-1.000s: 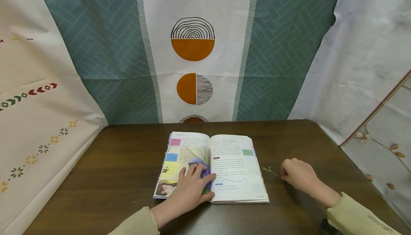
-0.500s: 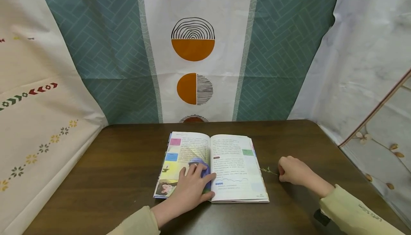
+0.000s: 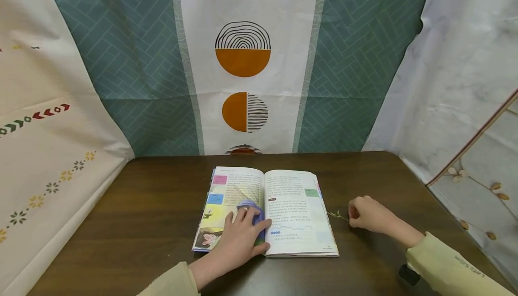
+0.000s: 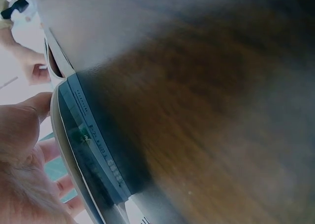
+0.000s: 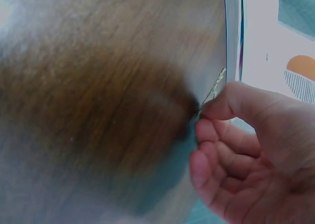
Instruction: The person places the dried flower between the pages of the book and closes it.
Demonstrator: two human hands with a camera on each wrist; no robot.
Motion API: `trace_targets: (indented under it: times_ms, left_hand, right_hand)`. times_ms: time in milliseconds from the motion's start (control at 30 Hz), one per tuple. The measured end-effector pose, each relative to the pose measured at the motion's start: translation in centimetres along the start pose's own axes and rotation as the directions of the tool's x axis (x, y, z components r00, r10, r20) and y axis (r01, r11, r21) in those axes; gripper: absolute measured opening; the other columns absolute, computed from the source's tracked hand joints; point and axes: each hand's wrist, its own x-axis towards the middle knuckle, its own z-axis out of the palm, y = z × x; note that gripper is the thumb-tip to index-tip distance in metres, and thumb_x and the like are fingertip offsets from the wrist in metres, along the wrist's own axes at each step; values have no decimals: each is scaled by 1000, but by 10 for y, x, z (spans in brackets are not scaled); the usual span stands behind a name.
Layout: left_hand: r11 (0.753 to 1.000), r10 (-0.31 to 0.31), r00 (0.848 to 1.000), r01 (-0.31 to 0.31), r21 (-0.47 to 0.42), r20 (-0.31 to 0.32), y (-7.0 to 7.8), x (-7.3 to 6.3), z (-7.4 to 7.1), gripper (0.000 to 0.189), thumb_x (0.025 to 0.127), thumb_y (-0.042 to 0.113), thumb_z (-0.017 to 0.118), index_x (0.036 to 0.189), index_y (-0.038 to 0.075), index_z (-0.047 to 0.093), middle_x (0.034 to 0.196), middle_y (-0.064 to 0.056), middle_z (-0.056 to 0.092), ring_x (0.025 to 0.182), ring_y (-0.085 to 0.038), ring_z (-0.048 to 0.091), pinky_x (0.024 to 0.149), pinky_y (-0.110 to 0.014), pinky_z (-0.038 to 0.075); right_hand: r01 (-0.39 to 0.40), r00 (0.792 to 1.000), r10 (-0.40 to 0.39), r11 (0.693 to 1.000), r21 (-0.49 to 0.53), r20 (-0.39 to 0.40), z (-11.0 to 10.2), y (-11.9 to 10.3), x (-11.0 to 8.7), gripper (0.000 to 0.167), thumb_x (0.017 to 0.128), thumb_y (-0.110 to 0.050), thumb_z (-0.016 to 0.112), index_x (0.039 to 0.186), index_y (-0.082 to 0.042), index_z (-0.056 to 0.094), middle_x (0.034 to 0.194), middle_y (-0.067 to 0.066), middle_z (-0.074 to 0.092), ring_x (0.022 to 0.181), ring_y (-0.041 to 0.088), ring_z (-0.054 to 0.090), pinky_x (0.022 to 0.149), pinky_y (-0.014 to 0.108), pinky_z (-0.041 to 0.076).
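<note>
An open book (image 3: 291, 215) lies on the dark wooden table, with printed text on both pages and coloured pictures on the left one. My left hand (image 3: 238, 237) rests on its left page, fingers spread and the thumb and index finger reaching over the spine. To the right of the book, my right hand (image 3: 370, 215) pinches the stem of a small dried plant sprig (image 3: 337, 215) between thumb and index finger. The sprig's feathery tip points left, right at the book's right edge. In the right wrist view the sprig (image 5: 214, 91) juts out from the pinching fingertips (image 5: 209, 111).
The brown table (image 3: 121, 215) extends around the book on all sides. Behind it hangs a green and white patterned cloth (image 3: 251, 84). A cream cloth (image 3: 60, 152) drapes at the left, and a pale marbled cloth (image 3: 453, 84) at the right.
My right hand has moved slightly left with the sprig, bringing its tip closer to the book. My left hand has stayed on the page.
</note>
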Motion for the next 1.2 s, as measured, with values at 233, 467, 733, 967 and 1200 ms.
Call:
trace_targets:
  times_ms: [233,467,733,967,1200]
  left_hand:
    - [1000,5,1000,-4,19,-10,-1,0,1,52,84,57,70,130,33,64,131,-6,54,117,-28,48,95,-63,42]
    - [1000,7,1000,-6,28,-18,-1,1,0,52,83,57,70,129,33,65,130,-6,54,117,-29,49,94,-63,42]
    - [1000,10,1000,-9,23,-26,-2,2,0,52,84,57,70,129,32,65,130,-6,54,116,-29,49,94,-62,42]
    - [1000,6,1000,-5,13,-12,-1,0,2,52,84,56,70,130,32,65,131,-6,54,117,-29,49,94,-63,42]
    - [1000,7,1000,-7,27,-17,0,-1,1,52,83,57,71,129,33,65,129,-6,54,116,-28,48,94,-62,42]
  right_hand:
    - [34,999,-36,996,-83,-24,-5,-17,4,18,78,-8,80,69,-17,69,67,-9,61,57,0,50,53,21,42]
    - [42,999,-47,983,-180,-23,-5,-25,9,37,76,3,75,55,-18,52,53,-8,43,51,5,34,49,22,29]
    - [68,997,-72,975,-210,-10,-2,-19,17,33,67,-1,73,55,-18,48,52,-8,43,50,7,35,48,24,27]
    - [16,999,-11,993,-117,44,0,-7,17,25,70,-8,73,59,-21,54,57,-8,48,52,7,40,49,24,31]
    - [-10,995,10,1000,4,95,-11,-1,17,19,77,-10,73,65,-20,61,62,-8,54,53,7,42,50,25,34]
